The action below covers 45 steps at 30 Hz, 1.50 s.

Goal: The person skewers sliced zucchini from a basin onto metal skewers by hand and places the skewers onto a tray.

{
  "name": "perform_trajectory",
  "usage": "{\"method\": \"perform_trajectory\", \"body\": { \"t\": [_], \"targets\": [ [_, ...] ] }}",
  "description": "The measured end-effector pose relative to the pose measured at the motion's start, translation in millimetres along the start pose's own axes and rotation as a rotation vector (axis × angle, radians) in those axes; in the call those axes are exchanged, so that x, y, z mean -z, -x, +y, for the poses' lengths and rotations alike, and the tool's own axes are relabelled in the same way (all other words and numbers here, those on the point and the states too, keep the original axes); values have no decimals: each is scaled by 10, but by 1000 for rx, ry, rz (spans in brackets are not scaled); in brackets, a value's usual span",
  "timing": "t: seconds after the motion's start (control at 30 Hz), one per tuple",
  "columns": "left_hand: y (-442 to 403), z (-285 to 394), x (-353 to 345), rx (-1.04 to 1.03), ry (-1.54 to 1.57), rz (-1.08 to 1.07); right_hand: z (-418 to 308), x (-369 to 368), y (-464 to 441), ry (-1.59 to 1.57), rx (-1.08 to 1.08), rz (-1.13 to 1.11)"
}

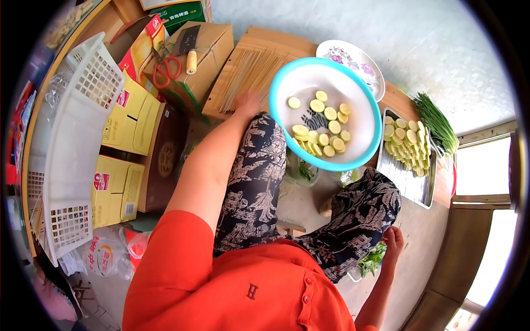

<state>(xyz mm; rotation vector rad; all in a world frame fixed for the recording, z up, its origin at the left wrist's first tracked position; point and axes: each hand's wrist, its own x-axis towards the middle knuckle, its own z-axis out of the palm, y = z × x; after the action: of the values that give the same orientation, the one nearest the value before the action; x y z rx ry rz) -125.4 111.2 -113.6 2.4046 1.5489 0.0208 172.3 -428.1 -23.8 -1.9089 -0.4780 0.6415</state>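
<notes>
My left hand [247, 103] reaches to the near ends of a spread of thin bamboo skewers [251, 71] on a wooden board [270, 37]. Its fingers are too small and blurred to show a grip. Close to its right is a white basin with a turquoise rim [375, 132], tilted toward me, holding round green-edged vegetable slices [330, 113]. My right hand [393, 240] hangs beside my right knee, fingers loosely bent, with nothing visible in it. Leafy greens [372, 259] lie just below that hand.
A metal tray [411, 193] at right carries skewered slices [407, 144], beside a bundle of long green stalks [436, 122]. A floral plate [361, 63] stands behind the basin. Orange scissors [167, 71] and a cleaver [191, 58] lie on a cardboard box [218, 47] at left.
</notes>
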Motion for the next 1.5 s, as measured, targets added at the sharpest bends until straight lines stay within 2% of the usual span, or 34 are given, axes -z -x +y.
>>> {"method": "perform_trajectory", "body": {
  "t": [0.13,0.2,0.23,0.3,0.4,0.5,0.63,0.8,1.1,1.13,1.23,1.3,1.43,1.5],
  "targets": [
    [-6,-66,11,99,136,-44,-87,23,6,22,19,-7],
    [-91,-211,-35,-26,169,38,-134,-3,-5,31,22,-6],
    [-134,-272,-31,-26,164,42,-159,-19,-10,42,26,-3],
    [-214,-336,56,51,536,-219,-190,-53,-40,41,38,5],
    [-217,-335,157,162,666,-201,-239,-81,-79,50,92,-18],
    [-147,-345,330,171,775,-231,-292,-102,-106,56,105,-30],
    [-118,-317,475,186,754,-210,-340,-95,-142,26,135,-37],
    [-141,-263,433,246,778,-75,-421,-66,-43,23,146,-35],
    [-189,-226,351,314,752,-52,-351,32,16,-9,130,7],
    [-179,-225,389,310,748,-50,-313,61,-47,-6,200,45],
    [-106,-180,611,222,896,19,-517,-40,-119,10,372,145],
    [2,-49,812,4,1181,23,-896,-255,-95,5,430,133],
    [435,545,1301,-208,1369,-191,-1544,-800,-208,-120,421,-59],
    [708,860,1426,-299,1323,-285,-1724,-1054,-376,-147,440,-194]
  ]
}}
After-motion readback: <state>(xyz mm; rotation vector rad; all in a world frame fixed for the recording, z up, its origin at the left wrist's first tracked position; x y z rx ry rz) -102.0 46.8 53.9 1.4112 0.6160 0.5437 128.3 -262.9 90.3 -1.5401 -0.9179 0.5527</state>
